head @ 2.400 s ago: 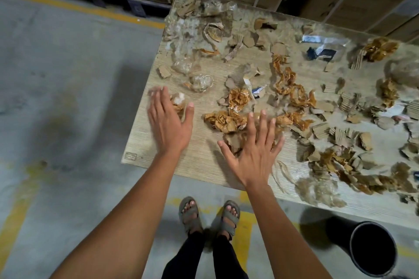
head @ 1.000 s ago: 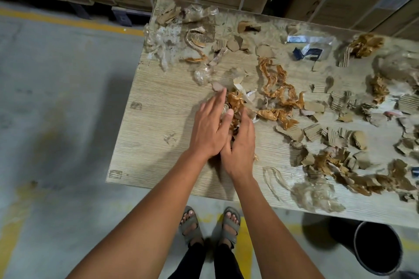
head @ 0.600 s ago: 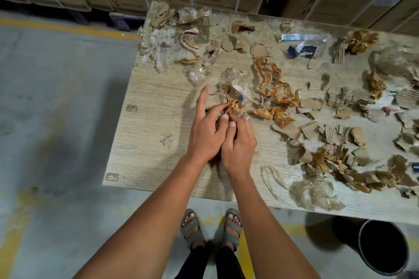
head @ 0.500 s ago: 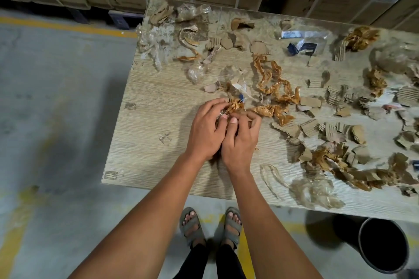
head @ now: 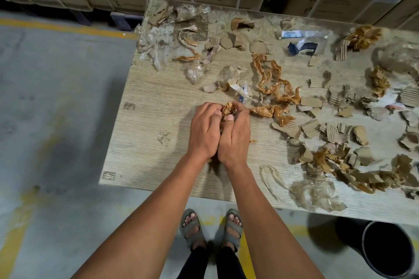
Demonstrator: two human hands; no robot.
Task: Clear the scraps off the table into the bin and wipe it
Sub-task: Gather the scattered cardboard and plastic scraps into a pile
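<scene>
Your two forearms come up from the bottom edge bare, with no sleeves, watch, bands or gloves on them, and your left hand (head: pixel 205 133) and right hand (head: pixel 234 137) carry no rings that show from this angle. The thumbnails that face the camera are short, plain and pale. Below the table edge you wear grey strapped sandals (head: pixel 192 227) with open toes, two wide bands across each foot, and tight black trouser legs (head: pixel 197 263) that end at the ankle above them.
</scene>
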